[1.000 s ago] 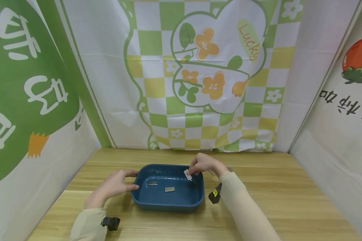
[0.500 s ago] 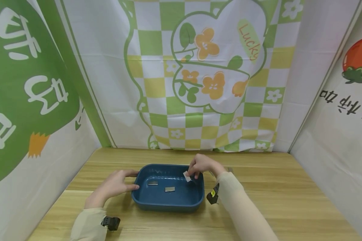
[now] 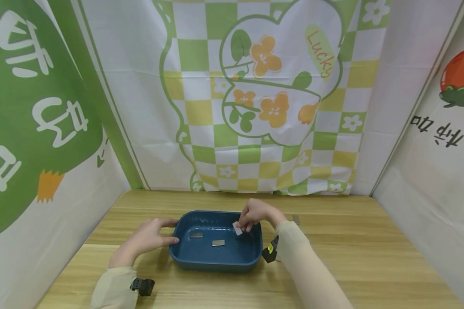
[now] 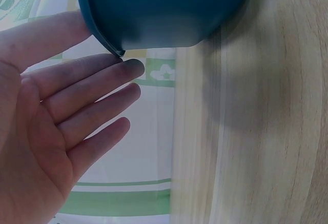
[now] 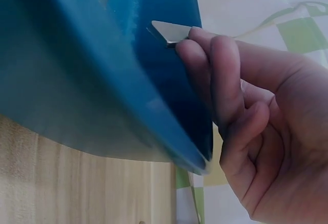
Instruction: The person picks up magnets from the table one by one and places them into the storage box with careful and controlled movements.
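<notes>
Where the blue tray [image 3: 216, 257] sits low and centre in the head frame on the wooden table [image 3: 371, 266], right hand [image 3: 257, 213] over the tray's far right corner, fingers curled and pressed together, pinching a small pale metal plate [image 3: 237, 228] at the fingertips. Plate tilted, hanging just below and left of the fingertips, inside the tray's rim, above the floor and not touching it as far as can be told. In the right wrist view, same plate [image 5: 169, 32] at upper centre, one end hidden behind the fingertips [image 5: 192, 55], the free end jutting left against the tray's inner wall [image 5: 164, 80]; contact with the wall not clear.

Left hand [image 3: 148, 238] at the tray's left side, fingers straight and loosely spread, thumb along the far left rim, fingertips against the outer wall. Left wrist view: open palm [image 4: 46, 126] at lower left, fingers a little apart, top finger touching the tray's rim lip [image 4: 115, 49].

Two more small metal plates flat on the tray floor, one left of centre [image 3: 196, 234], one near the middle [image 3: 218, 243], both apart from the pinched plate. Another small grey piece [image 3: 296, 219] on the table right of the right hand. Printed green-and-white cloth [image 3: 255, 107] across the upper frame.
</notes>
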A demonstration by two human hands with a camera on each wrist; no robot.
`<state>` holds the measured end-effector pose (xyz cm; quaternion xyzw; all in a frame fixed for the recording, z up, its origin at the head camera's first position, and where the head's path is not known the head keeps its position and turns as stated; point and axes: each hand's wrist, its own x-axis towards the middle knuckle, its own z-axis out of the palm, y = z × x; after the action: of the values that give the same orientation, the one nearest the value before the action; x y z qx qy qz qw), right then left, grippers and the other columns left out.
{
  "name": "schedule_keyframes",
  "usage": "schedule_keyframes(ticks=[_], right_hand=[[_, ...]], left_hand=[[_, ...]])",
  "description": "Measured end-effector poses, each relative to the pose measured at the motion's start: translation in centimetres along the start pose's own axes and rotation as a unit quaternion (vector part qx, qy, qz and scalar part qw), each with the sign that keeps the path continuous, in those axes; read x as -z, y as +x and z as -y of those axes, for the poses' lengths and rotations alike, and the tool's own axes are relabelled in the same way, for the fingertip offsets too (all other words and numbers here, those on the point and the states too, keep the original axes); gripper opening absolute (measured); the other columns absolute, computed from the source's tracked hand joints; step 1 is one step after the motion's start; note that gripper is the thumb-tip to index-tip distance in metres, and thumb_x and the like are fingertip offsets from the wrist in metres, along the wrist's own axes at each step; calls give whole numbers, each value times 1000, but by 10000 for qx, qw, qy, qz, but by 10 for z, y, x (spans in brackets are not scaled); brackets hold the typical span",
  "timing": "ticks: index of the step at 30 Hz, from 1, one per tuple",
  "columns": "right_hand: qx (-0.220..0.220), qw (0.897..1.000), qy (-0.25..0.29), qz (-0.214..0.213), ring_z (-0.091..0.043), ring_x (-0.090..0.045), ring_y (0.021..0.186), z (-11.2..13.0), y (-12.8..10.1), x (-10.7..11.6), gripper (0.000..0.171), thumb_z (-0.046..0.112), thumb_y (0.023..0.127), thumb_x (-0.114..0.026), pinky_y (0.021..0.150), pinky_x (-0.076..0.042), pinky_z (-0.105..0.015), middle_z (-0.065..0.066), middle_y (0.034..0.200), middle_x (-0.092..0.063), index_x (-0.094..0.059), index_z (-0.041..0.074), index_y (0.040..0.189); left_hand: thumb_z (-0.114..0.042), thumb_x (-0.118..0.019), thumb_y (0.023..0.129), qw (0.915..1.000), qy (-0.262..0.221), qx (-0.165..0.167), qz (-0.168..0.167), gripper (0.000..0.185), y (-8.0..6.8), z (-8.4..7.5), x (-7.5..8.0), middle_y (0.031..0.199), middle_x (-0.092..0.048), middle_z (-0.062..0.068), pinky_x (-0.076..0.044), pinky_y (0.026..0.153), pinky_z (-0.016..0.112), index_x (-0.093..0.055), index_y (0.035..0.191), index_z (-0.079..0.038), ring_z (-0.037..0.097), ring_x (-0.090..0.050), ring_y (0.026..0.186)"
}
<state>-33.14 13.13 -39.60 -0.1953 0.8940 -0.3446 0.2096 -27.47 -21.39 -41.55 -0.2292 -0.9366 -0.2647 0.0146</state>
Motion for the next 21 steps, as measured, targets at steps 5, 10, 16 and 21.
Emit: schedule_keyframes(ticks=[5, 10, 16, 21], right_hand=[[80, 9998, 67, 155, -5, -62, 51, -2, 1, -3, 11, 12, 84, -70, 48, -42, -17, -4, 66, -71, -76, 5, 77], [91, 9998, 108, 125, -5, -63, 51, -4, 1, -3, 11, 11, 85, -69, 47, -41, -16, -6, 68, -72, -77, 4, 81], [268, 9993, 233, -104, -9, -65, 55, -10, -3, 1, 14, 17, 87, -68, 46, -39, -18, -3, 71, -72, -76, 7, 84], [437, 9981, 354, -267, -10, -64, 58, -16, -6, 2, 17, 23, 88, -67, 50, -42, -22, 0, 74, -71, -75, 8, 90]], left_hand=[[-32, -76, 79, 10000, -11, 15, -4, 54, 0, 0, 0, 120, -65, 13, -44, 96, 57, -62, 124, -6, 37, -58, 115], [-32, -76, 79, 10000, -31, -32, 10, 55, 0, 0, 0, 120, -65, 14, -45, 95, 57, -62, 124, -5, 37, -58, 114], [-29, -76, 79, 10000, -60, -14, 16, 53, 0, 0, 0, 121, -65, 14, -45, 96, 57, -61, 124, -4, 37, -58, 115], [-29, -76, 79, 10000, -38, -9, 7, 53, 0, 0, -1, 120, -65, 14, -44, 96, 57, -61, 124, -4, 37, -58, 115]])
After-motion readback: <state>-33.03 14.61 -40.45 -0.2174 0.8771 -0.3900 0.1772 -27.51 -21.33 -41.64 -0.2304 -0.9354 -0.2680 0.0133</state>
